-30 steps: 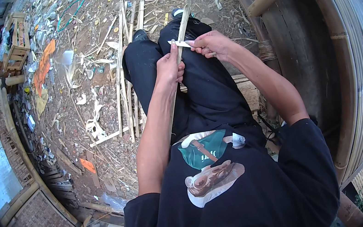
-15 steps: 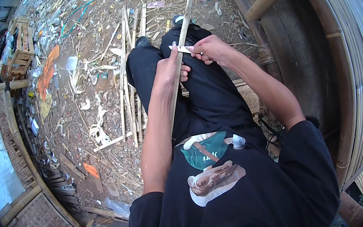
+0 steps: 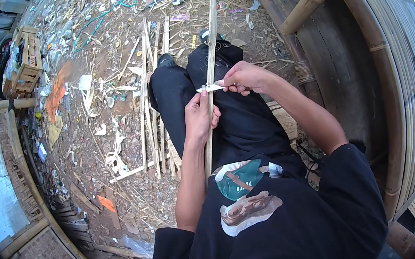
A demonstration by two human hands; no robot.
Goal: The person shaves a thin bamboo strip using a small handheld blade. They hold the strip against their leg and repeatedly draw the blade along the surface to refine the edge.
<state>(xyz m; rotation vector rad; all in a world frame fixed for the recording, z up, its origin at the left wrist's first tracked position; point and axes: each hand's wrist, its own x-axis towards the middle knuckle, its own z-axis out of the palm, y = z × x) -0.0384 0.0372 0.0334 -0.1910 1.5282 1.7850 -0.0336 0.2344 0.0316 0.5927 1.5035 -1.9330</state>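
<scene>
A long, narrow strip of split bamboo (image 3: 211, 33) slants from beyond my feet down to my lap, passing between my legs. My left hand (image 3: 198, 119) is closed round the strip, its thumb up along the side. Across the strip, just by that thumb tip, lies a small pale flat piece (image 3: 211, 88); whether it is a blade is too small to tell. My right hand (image 3: 246, 77) pinches the right end of this piece, fingers curled. Both hands are over my black trousers (image 3: 239, 125).
Several bamboo strips (image 3: 144, 93) lie on the littered ground left of my legs. A wooden crate (image 3: 28, 62) stands far left, with woven bamboo panels (image 3: 50, 257) nearer. On the right runs a bamboo-framed structure (image 3: 381, 62). An orange scrap (image 3: 57, 95) lies on the ground.
Both hands have come nearer my body, the pale piece moving with them across the strip. The strip's far end has swung slightly left. My grips look the same.
</scene>
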